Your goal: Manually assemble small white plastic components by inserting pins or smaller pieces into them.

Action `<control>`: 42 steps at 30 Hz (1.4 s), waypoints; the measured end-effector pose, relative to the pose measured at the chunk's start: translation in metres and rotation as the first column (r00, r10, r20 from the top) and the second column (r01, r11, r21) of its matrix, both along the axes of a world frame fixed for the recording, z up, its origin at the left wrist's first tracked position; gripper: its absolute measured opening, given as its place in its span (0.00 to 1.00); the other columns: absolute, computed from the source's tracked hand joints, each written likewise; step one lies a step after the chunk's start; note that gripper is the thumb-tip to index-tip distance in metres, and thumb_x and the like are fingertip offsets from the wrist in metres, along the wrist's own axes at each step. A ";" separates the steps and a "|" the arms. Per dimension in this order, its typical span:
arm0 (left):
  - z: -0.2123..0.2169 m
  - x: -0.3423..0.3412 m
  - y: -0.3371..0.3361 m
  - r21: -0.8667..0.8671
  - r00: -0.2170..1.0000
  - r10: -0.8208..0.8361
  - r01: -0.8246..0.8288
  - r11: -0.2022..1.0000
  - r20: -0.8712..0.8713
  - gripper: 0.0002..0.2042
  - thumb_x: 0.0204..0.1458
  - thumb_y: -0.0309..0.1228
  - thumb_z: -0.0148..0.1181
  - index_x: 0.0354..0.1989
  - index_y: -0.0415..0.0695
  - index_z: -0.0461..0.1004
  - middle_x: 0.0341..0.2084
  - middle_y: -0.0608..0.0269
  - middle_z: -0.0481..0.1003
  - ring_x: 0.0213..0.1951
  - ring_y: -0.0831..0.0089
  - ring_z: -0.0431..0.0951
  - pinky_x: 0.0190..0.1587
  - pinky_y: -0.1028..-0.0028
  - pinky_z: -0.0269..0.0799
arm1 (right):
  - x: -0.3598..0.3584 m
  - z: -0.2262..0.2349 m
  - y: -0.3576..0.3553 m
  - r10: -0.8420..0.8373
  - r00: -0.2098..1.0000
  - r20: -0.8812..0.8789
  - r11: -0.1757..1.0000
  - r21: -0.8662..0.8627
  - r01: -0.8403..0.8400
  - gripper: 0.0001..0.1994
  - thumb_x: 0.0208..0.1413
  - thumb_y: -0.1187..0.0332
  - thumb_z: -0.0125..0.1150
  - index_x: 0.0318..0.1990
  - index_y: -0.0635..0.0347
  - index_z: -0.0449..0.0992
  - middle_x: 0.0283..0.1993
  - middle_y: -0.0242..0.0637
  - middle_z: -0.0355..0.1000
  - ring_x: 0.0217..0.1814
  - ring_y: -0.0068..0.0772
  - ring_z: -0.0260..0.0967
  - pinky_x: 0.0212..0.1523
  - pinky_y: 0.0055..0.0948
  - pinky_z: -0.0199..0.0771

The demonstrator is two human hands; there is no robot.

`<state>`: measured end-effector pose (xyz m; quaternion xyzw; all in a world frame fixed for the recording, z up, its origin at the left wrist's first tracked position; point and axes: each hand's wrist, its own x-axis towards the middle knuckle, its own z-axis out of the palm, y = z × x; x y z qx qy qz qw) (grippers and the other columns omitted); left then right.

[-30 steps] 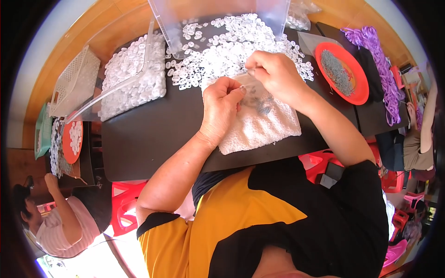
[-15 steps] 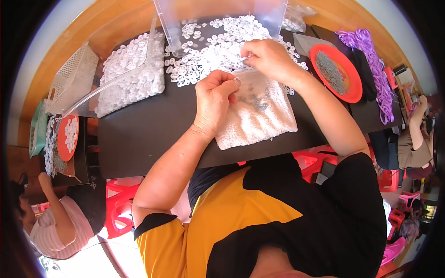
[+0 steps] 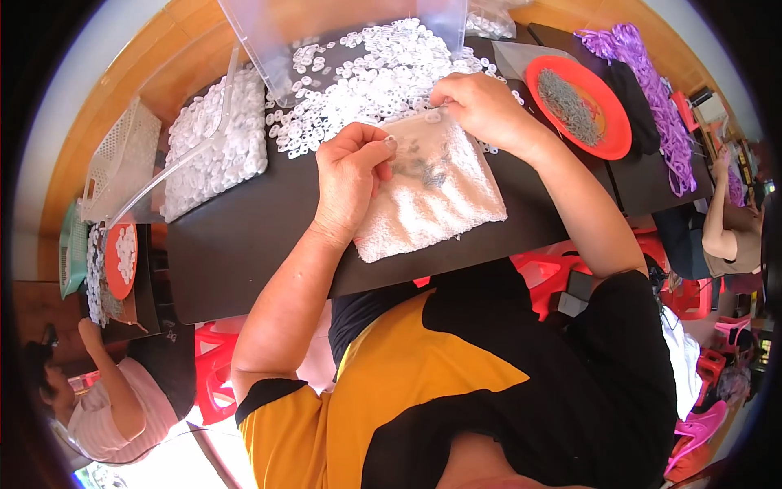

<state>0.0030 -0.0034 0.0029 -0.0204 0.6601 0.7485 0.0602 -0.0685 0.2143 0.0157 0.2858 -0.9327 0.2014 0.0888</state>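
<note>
While the white towel [image 3: 436, 196] lies flat on the black table [image 3: 244, 244], everything else sits around it. Far to the towel's left, a person in pink sits by a small orange dish [image 3: 120, 259] of white pieces. Nearer on that side stands a clear tray [image 3: 213, 155] heaped with white rings. The left hand [image 3: 349, 181] rests on the towel's left edge, fingertips pinched on what looks like a small ring, though the piece is too small to be sure. Small grey metal parts [image 3: 423, 169] lie on the towel just beside that pinch. The right hand [image 3: 481, 110] is curled at the towel's top edge, touching the loose pile of white rings [image 3: 366, 81]; I cannot tell whether it holds one. Right of the towel sits an orange plate [image 3: 607, 143] of grey parts. The pinched piece could slip and vanish into the towel's pile, and a dragging wrist could sweep the grey parts off the cloth.
</note>
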 end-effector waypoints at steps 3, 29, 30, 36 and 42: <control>-0.002 0.000 -0.001 0.003 1.000 0.002 -0.002 1.000 -0.018 0.05 0.50 0.25 0.58 0.31 0.36 0.74 0.16 0.65 0.72 0.16 0.84 0.64 0.17 0.81 0.56 | 0.004 -0.003 -0.012 -0.048 0.999 0.004 0.993 0.106 0.047 0.07 0.54 0.71 0.54 0.37 0.60 0.77 0.38 0.40 0.76 0.41 0.46 0.74 0.42 0.43 0.72; 0.023 -0.023 0.043 0.221 0.997 0.066 -0.071 0.973 0.028 0.05 0.49 0.23 0.61 0.31 0.35 0.73 0.23 0.57 0.75 0.18 0.73 0.72 0.17 0.78 0.62 | 0.020 0.013 0.005 0.320 0.816 0.482 0.504 -0.816 0.284 0.06 0.56 0.71 0.60 0.38 0.63 0.78 0.31 0.31 0.76 0.31 0.20 0.73 0.32 0.19 0.69; 0.021 -0.023 0.043 0.224 0.997 0.067 -0.073 0.972 0.033 0.05 0.49 0.23 0.61 0.31 0.35 0.73 0.23 0.57 0.75 0.18 0.73 0.72 0.17 0.78 0.62 | 0.021 0.014 0.004 0.319 0.813 0.487 0.507 -0.813 0.287 0.06 0.56 0.71 0.60 0.38 0.63 0.78 0.31 0.31 0.76 0.31 0.20 0.73 0.32 0.19 0.69; 0.014 -0.020 0.042 0.240 0.997 0.056 -0.065 0.969 0.044 0.05 0.50 0.24 0.60 0.32 0.35 0.74 0.23 0.57 0.75 0.18 0.74 0.72 0.17 0.78 0.61 | 0.021 0.011 0.001 0.302 0.820 0.486 0.529 -0.801 0.280 0.06 0.56 0.73 0.59 0.40 0.64 0.79 0.31 0.31 0.76 0.32 0.20 0.73 0.32 0.19 0.70; 0.011 -0.019 0.041 0.274 0.997 0.054 -0.067 0.959 0.056 0.05 0.50 0.24 0.60 0.32 0.34 0.74 0.23 0.57 0.75 0.18 0.74 0.71 0.18 0.78 0.61 | 0.016 -0.004 0.001 0.197 0.950 0.244 0.678 -0.733 0.047 0.07 0.52 0.76 0.58 0.39 0.62 0.78 0.29 0.34 0.76 0.32 0.20 0.73 0.32 0.22 0.70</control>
